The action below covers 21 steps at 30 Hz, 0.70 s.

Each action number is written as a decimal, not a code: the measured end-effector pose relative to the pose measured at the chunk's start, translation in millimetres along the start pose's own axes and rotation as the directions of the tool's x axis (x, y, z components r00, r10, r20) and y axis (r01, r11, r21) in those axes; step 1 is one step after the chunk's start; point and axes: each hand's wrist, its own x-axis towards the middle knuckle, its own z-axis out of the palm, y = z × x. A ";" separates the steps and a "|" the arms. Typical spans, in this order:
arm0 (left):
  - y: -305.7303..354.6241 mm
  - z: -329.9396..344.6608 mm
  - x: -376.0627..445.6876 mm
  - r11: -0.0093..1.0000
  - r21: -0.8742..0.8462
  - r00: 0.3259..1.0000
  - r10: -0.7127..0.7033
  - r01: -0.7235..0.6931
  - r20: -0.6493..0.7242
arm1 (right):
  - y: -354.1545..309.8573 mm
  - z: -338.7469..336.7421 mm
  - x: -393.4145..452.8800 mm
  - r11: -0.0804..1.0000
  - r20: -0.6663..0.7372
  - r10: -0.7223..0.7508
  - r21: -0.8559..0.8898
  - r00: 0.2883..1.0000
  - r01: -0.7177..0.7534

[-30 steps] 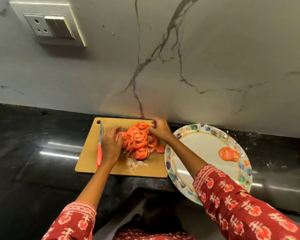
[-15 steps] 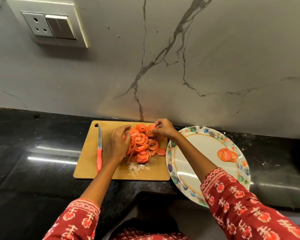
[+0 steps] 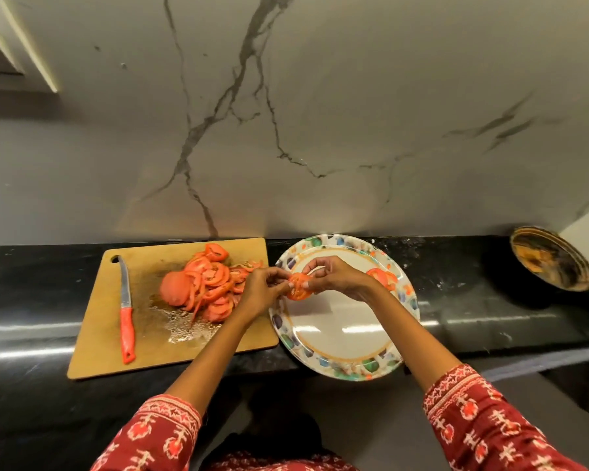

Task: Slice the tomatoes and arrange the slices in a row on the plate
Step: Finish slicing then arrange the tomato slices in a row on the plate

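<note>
A pile of tomato slices [image 3: 204, 287] lies on the wooden cutting board [image 3: 143, 338]. Over the left part of the patterned plate [image 3: 337, 338], my left hand [image 3: 262, 290] and my right hand [image 3: 340, 278] both pinch one round tomato slice [image 3: 298, 290] between their fingertips. Two slices [image 3: 383, 277] lie overlapping near the plate's right rim, partly hidden by my right hand. A red-handled knife [image 3: 126, 311] rests on the board's left side, untouched.
The black countertop [image 3: 490, 321] runs along a marble-patterned wall. A dark round pan [image 3: 551, 263] stands at the far right, with a green object at the frame's edge. Tomato juice is pooled on the board near the pile.
Both hands have left the pile and moved right over the plate, carrying one slice between them. The view has also shifted to the right.
</note>
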 end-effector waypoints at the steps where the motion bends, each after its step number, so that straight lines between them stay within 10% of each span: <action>1: -1.1 8.5 0.9 0.999 -0.020 1.000 -0.026 0.026 0.007 | 6.5 -5.9 -5.0 1.000 0.009 0.015 0.013 1.000 -0.016; 21: 24.3 112.3 19.2 0.987 0.009 0.986 -0.160 0.160 0.040 | 60.5 -122.8 -62.9 0.985 -0.504 0.107 -0.063 0.857 -0.160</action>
